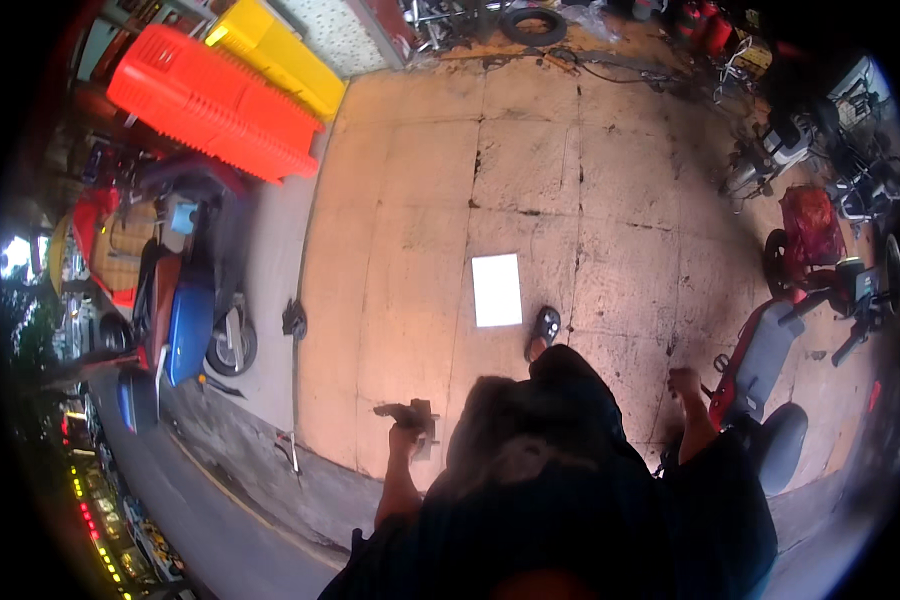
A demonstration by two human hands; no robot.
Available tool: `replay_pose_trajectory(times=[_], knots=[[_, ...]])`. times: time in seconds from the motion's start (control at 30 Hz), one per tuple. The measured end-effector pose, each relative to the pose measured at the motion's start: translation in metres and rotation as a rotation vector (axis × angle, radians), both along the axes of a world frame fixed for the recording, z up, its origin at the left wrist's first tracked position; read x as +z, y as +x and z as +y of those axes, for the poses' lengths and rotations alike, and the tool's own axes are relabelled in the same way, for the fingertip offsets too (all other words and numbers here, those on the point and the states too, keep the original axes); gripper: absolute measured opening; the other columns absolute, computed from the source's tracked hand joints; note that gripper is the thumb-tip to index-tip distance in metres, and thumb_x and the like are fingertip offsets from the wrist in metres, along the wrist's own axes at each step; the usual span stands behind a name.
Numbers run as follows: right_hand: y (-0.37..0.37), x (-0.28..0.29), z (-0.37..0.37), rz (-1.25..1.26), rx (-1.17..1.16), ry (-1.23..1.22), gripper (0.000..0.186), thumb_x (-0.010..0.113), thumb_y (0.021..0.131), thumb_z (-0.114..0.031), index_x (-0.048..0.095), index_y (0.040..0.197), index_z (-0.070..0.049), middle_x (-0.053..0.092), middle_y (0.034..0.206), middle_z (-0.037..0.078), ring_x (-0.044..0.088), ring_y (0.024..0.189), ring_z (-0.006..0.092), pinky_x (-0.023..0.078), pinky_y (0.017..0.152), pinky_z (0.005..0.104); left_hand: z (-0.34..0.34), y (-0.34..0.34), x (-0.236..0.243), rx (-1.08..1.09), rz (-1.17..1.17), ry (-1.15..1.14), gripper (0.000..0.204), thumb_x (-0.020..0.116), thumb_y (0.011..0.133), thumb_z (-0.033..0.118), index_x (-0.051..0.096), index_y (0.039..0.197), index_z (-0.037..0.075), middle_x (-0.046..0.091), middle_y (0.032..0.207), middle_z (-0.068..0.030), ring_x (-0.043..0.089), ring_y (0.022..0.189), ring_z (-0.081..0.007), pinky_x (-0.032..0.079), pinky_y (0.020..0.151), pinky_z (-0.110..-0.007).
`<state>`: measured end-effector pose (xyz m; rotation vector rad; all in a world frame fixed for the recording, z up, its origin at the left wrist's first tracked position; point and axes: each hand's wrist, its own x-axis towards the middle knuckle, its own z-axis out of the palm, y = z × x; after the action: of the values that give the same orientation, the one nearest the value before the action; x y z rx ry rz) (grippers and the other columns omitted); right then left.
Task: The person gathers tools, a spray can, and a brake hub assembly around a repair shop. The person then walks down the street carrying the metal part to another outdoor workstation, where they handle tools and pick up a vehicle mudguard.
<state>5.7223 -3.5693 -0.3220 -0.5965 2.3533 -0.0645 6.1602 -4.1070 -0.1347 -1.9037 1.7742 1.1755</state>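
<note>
One sharp look: the left hand (404, 438) gripped a brownish, blocky object (424, 430) beside the body (540, 470), stiff-looking, likely weighty, best held round its middle; the right hand's (684, 384) grip I couldn't tell

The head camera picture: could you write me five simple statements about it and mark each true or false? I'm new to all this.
1. The left hand holds a greyish object. True.
2. The right hand holds the white rectangle. False: the right hand is well apart from it, nearer the red-and-grey two-wheeler.
3. The white rectangle lies on the paved floor. True.
4. Both bright plastic stacks at the upper left are blue. False: one is an orange-red stack, the other a yellow stack.
5. A black tyre lies near the top edge. True.
</note>
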Motion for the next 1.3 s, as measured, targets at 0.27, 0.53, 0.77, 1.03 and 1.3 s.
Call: replay_pose_trajectory(times=[0.27, 0.53, 0.77, 1.03, 1.3], knots=[[-0.229, 0.106, -0.254, 0.277, -0.07, -0.797, 0.015, 0.057, 0.078, -0.021, 0.06, 0.08, -0.006, 0.059, 0.065, 0.003, 0.054, 0.055, 0.0127, 0.043, 0.049, 0.0275, -0.074, -0.102, 0.013, 0.205, 0.114, 0.17, 0.04, 0.069, 0.055, 0.012, 0.062, 0.09, -0.006, 0.064, 0.083, -0.0151, 0.063, 0.075, -0.0244, 0.048, 0.066, -0.036], [-0.303, 0.098, -0.322, -0.053, -0.689, -0.475, 0.019, 0.054, 0.079, -0.025, 0.06, 0.077, -0.006, 0.059, 0.065, 0.004, 0.053, 0.05, 0.0134, 0.041, 0.042, 0.0308, -0.223, -0.247, -0.014, 0.02, 0.107, 0.17, 0.04, 0.069, 0.059, 0.017, 0.062, 0.093, -0.003, 0.064, 0.086, -0.017, 0.063, 0.079, -0.0252, 0.048, 0.068, -0.036], [-0.309, 0.137, -0.399, -0.395, -1.284, -0.31, 0.018, 0.05, 0.079, -0.021, 0.048, 0.064, -0.012, 0.048, 0.054, 0.0, 0.044, 0.041, 0.0122, 0.034, 0.037, 0.0292, -0.371, -0.378, -0.032, -0.293, -0.058, 0.065, 0.039, 0.065, 0.067, 0.031, 0.062, 0.093, 0.001, 0.064, 0.085, -0.0154, 0.062, 0.078, -0.0212, 0.047, 0.067, -0.032], [-0.404, 0.157, -0.498, -0.3, -1.376, -0.403, 0.016, 0.054, 0.079, -0.017, 0.051, 0.063, -0.015, 0.048, 0.054, -0.003, 0.044, 0.04, 0.0096, 0.031, 0.034, 0.0264, -0.496, -0.589, 0.007, -0.209, 0.186, 0.091, 0.033, 0.061, 0.062, 0.007, 0.06, 0.093, -0.004, 0.062, 0.082, -0.0111, 0.062, 0.068, -0.0207, 0.052, 0.061, -0.032], [-0.548, 0.074, -0.49, -0.653, -1.448, -0.546, 0.019, 0.055, 0.08, -0.021, 0.052, 0.063, -0.013, 0.051, 0.052, 0.002, 0.047, 0.037, 0.0149, 0.033, 0.03, 0.0263, -0.561, -0.706, -0.024, -0.24, 0.23, 0.066, 0.034, 0.068, 0.062, 0.028, 0.063, 0.082, 0.0, 0.063, 0.071, -0.0121, 0.063, 0.067, -0.0225, 0.049, 0.059, -0.036]])
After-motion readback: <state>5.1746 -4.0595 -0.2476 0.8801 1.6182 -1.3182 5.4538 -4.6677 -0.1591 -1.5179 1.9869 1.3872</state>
